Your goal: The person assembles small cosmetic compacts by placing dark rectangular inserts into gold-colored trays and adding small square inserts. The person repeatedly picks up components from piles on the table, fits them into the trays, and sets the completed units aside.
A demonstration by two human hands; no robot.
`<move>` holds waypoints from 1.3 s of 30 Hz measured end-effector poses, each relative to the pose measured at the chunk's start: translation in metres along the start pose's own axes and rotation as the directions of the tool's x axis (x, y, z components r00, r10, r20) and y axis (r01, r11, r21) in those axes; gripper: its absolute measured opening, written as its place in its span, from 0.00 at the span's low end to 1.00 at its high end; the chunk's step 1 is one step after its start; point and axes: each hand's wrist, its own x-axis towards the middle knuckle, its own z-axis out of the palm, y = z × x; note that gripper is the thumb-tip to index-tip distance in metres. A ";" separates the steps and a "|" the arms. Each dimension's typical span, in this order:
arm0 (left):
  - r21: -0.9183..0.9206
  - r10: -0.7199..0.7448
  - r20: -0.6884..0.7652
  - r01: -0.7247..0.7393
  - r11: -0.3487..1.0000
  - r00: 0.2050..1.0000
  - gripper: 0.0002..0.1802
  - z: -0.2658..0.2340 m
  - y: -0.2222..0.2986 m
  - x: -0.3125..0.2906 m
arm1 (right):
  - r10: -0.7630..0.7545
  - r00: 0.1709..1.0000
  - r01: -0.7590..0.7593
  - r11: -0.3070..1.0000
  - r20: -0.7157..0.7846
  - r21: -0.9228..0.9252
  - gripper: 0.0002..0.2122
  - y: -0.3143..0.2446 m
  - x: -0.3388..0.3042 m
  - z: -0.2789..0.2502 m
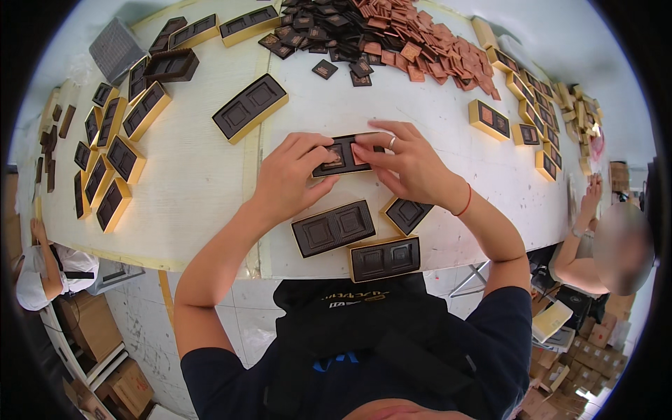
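Observation:
In front of me on the white table is a gold-sided box (339,169) with a dark two-compartment insert. My left hand (292,171) grips its left end, fingertips over a dark square piece (336,153) in the left compartment and thumb along the near side. A thin copper-coloured square (358,155) is pinched in the fingers of my right hand (414,162), at the right compartment; fingers partly cover it. Closer to me lie a box with bare compartments (334,228), another box (384,257) and a third, tilted box (407,213).
A heap of dark squares (325,68) and copper squares (427,42) covers the far middle. Several boxes (126,159) stand at left, one box (250,106) apart from them. Filled boxes (490,119) line the right. A co-worker's arm (584,210) rests at the right edge; another person (45,269) is at left.

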 end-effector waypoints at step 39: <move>0.067 -0.184 0.181 0.175 0.982 0.966 0.40 -0.017 0.010 -0.012 | 0.428 0.846 -0.470 0.316 0.318 0.824 0.10 0.030 0.063 -0.016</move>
